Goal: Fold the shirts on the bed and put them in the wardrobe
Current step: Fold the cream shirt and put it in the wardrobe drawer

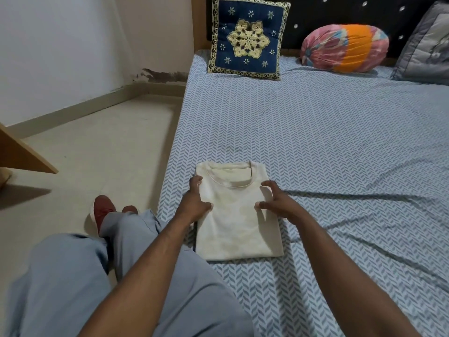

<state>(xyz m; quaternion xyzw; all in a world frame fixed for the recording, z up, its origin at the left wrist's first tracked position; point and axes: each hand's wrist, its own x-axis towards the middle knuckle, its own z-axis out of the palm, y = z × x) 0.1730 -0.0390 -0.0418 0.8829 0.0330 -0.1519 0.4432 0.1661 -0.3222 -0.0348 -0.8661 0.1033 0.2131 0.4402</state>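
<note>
Left hand [195, 201] and right hand [274, 203]: fingers spread, resting at the 2 side edges of the folded shirt [237, 215], gripping nothing, apparently. Slide fingers beneath both edges; lift level. Shirt lies near the bed [340, 142] edge.
</note>
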